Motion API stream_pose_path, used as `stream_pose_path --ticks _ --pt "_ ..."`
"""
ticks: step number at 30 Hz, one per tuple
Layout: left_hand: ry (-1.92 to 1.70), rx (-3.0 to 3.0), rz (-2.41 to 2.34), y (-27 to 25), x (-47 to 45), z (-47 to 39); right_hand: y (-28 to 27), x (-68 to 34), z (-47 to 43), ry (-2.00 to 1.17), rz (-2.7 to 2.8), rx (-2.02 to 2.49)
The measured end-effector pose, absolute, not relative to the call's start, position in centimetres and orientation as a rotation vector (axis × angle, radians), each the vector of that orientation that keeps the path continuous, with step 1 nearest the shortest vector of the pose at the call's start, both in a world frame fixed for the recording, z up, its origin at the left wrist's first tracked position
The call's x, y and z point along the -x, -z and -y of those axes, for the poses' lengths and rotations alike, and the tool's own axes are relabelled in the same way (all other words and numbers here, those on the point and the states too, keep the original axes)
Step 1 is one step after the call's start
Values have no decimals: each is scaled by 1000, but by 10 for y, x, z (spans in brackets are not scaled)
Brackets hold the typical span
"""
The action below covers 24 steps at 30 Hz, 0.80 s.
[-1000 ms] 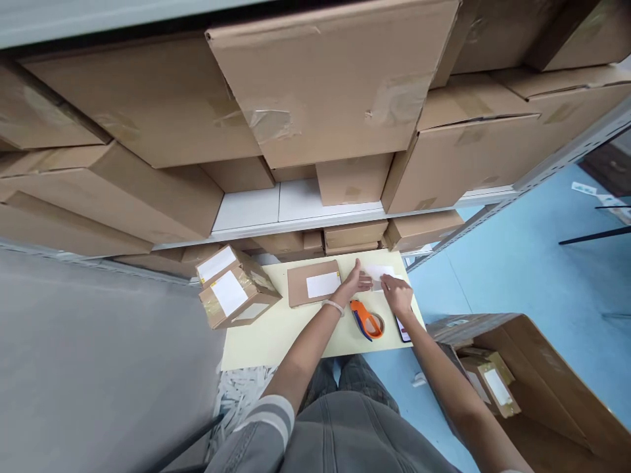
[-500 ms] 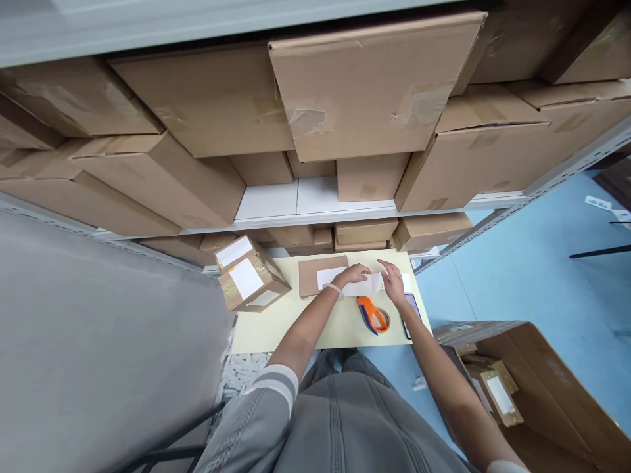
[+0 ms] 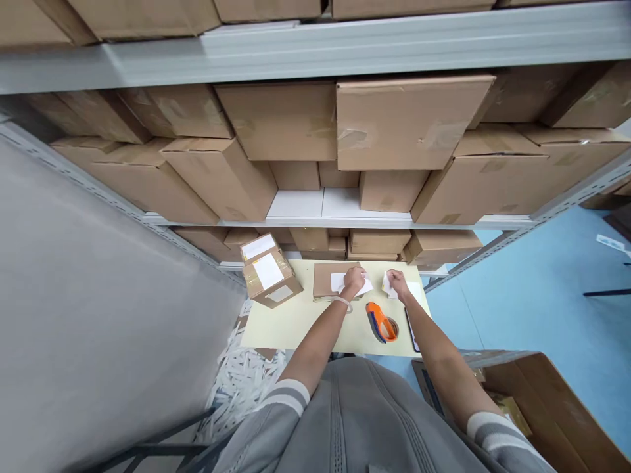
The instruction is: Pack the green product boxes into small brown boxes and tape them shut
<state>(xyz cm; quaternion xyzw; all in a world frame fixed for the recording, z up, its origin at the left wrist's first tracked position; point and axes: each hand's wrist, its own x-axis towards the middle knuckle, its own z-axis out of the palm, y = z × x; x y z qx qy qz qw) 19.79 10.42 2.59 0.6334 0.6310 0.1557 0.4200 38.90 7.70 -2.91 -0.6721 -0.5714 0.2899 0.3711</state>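
On the small pale-yellow table (image 3: 305, 332), a flat cardboard box (image 3: 324, 279) has white paper (image 3: 337, 281) on its right half. My left hand (image 3: 353, 279), with a pale bracelet at the wrist, is closed at the box's right edge on a white label sheet (image 3: 367, 287). To its right, my right hand (image 3: 397, 282) pinches a white label (image 3: 386, 284) with a small yellow mark. A gap separates the two pieces of paper. In front of the hands lies an orange and blue tape dispenser (image 3: 382, 323). The fingertips are partly hidden.
A taped, labelled carton (image 3: 271, 270) stands at the table's left. A phone (image 3: 412, 330) lies under my right forearm. Shelves of cardboard boxes (image 3: 414, 121) rise ahead. An open large carton (image 3: 552, 401) is at lower right; shredded white paper (image 3: 246, 374) lies at lower left.
My hands have moved apart, and the white paper that ran between them is now in two separate pieces. The right hand has closed on one. The view has shifted, showing more upper shelf.
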Motion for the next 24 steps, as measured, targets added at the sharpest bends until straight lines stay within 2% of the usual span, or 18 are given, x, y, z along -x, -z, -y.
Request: stream_pose_path --ticks 10,16,20,24 --pt "-839 -1484 -1470 -94 -114 -106 -40 -370 -82 -685 1241 1749" --pt "-1053 -1549 -1345 -160 -79 -69 -140 -291 -47 -1092 1497 1193" --pt "-1174 -1709 -1490 -206 -63 -43 -197 -260 -23 -994 1523 1186" --pt "-1213 -1798 -1498 -238 -52 -28 -225 -249 -13 -929 1580 1197"
